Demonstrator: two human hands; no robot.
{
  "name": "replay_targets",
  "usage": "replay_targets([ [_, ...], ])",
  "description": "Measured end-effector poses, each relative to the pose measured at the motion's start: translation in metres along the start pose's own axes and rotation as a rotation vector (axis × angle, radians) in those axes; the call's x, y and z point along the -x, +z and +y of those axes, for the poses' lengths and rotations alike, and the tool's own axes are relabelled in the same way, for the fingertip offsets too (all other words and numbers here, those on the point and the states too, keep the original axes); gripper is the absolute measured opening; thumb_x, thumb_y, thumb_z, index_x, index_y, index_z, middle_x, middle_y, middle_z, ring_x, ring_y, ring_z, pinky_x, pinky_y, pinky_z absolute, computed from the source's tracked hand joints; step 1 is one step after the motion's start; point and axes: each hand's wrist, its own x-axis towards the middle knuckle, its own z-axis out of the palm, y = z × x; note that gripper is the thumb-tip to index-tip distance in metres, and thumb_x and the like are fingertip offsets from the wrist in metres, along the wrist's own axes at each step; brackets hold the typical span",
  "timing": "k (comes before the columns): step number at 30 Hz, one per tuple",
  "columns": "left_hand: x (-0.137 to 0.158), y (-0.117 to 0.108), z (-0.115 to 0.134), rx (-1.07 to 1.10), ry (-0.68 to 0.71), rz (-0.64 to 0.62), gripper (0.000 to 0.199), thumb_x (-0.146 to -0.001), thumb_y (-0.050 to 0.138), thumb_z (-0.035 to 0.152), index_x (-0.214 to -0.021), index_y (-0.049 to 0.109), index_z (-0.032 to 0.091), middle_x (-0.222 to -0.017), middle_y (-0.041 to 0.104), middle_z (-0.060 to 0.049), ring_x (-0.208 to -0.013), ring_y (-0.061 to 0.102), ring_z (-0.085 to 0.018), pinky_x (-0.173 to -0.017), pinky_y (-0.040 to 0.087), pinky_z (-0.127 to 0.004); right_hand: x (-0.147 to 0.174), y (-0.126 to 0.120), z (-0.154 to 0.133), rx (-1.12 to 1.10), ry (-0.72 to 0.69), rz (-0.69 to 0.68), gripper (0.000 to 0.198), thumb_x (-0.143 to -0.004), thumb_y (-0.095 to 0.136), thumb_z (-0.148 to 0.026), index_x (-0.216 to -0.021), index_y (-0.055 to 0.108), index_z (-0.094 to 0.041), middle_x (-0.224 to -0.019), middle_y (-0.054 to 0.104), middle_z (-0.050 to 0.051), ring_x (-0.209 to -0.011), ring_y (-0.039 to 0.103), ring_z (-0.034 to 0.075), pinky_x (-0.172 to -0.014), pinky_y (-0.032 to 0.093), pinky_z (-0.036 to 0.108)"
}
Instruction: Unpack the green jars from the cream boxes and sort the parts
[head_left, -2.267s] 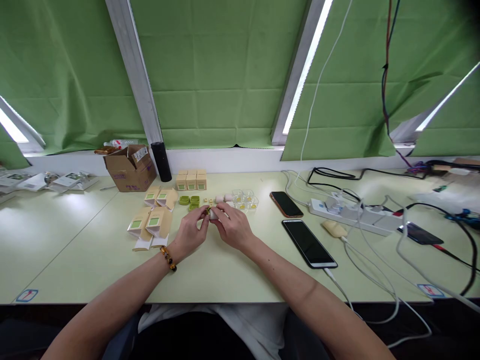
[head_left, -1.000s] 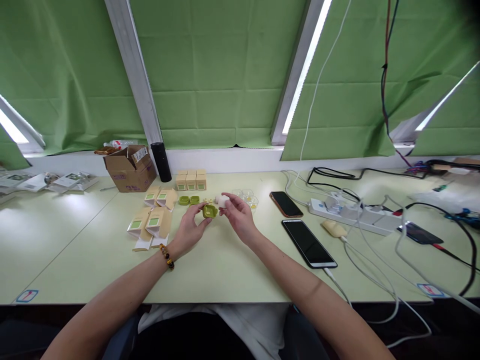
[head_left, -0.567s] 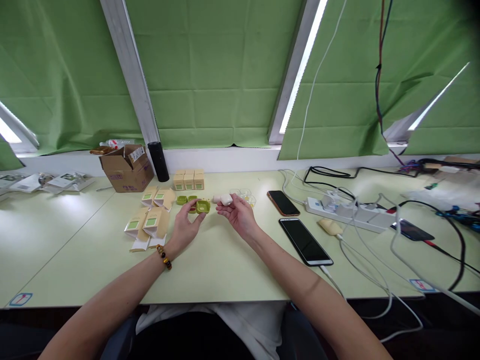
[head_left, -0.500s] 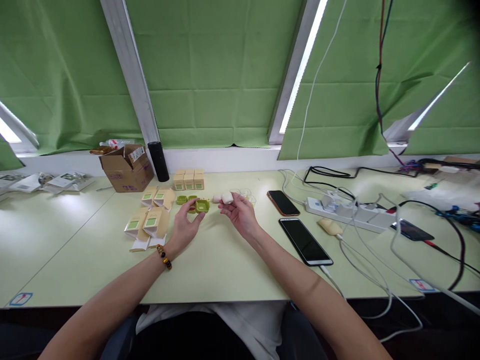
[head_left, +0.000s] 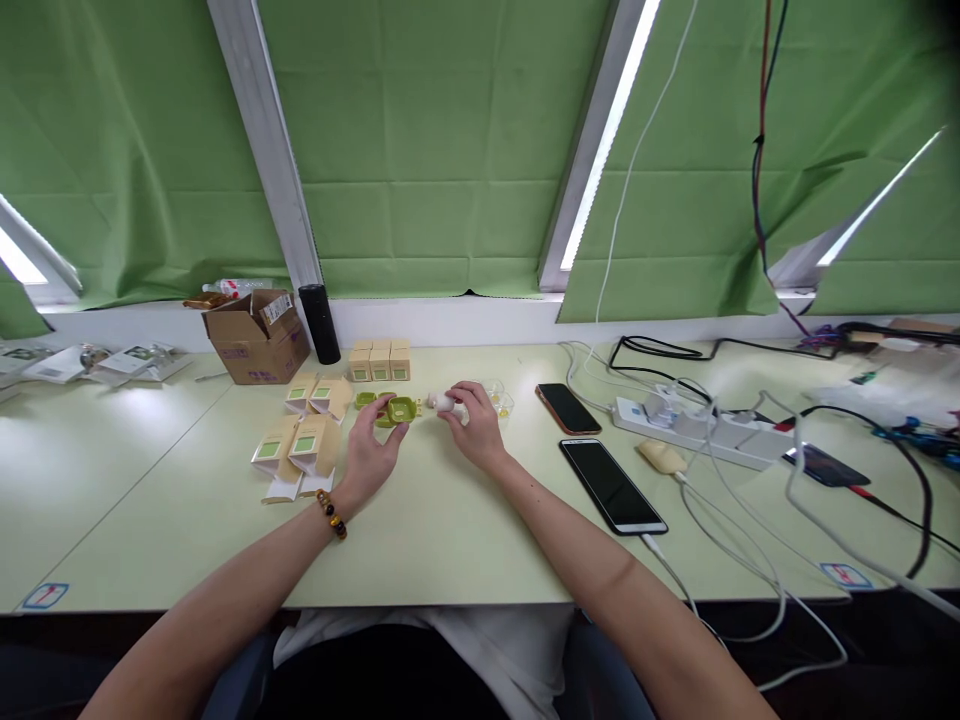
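Note:
My left hand [head_left: 371, 455] is closed on a small olive-green case [head_left: 403, 411], its hollow side facing up, with the thumb at the near rim. Just behind the fingers lies another green piece [head_left: 365, 399]. Small white pieces [head_left: 441, 402] sit at the fingertips of my right hand [head_left: 476, 430], which is pinched on one of them; their exact kind is too small to make out. Clear plastic pieces with yellow parts [head_left: 501, 400] lie beyond the right hand, partly hidden by it. A gap separates the white piece from the green case.
Open small cartons [head_left: 311, 445] lie left of my left hand; closed ones [head_left: 380, 362] stand behind. Further back are a brown cardboard box [head_left: 259, 345] and a black cylinder [head_left: 319, 325]. Two phones [head_left: 611, 485], a power strip [head_left: 705, 432] and tangled cables occupy the right.
My right hand has turned palm down and shifted slightly left, bringing its fingers over the white pieces. My left hand still holds the green case in nearly the same spot.

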Motion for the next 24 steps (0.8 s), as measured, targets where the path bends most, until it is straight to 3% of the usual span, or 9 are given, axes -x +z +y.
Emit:
replay_targets([
  [5, 0.000, 0.000, -0.002, -0.013, 0.015, 0.023, 0.042, -0.092, 0.070, 0.031, -0.133, 0.063, 0.024, -0.126, 0.072, -0.010, -0.116, 0.068, -0.025, -0.105, 0.054, -0.045, -0.001, 0.004, 0.006, 0.356, -0.091, -0.116, 0.019, -0.094, 0.069, -0.025, -0.113, 0.072, -0.021, -0.129, 0.063, 0.015, -0.112, 0.061, 0.031, -0.097, 0.050, 0.048],
  [9, -0.001, 0.000, -0.004, -0.008, 0.012, 0.033, 0.042, -0.094, 0.070, 0.034, -0.134, 0.063, 0.024, -0.128, 0.071, -0.010, -0.116, 0.068, -0.025, -0.106, 0.054, -0.045, -0.003, 0.009, 0.007, 0.506, -0.113, -0.186, 0.019, -0.093, 0.071, -0.021, -0.112, 0.074, -0.022, -0.129, 0.064, 0.014, -0.122, 0.054, 0.033, -0.104, 0.042, 0.049],
  [24, -0.001, 0.000, 0.000, -0.003, -0.016, 0.037, 0.043, -0.094, 0.070, 0.037, -0.133, 0.062, 0.022, -0.130, 0.070, -0.011, -0.119, 0.066, -0.027, -0.107, 0.052, -0.046, -0.002, 0.022, 0.017, 0.583, -0.066, -0.266, 0.014, -0.092, 0.070, -0.021, -0.104, 0.077, -0.020, -0.128, 0.062, 0.014, -0.127, 0.044, 0.034, -0.105, 0.039, 0.049],
])
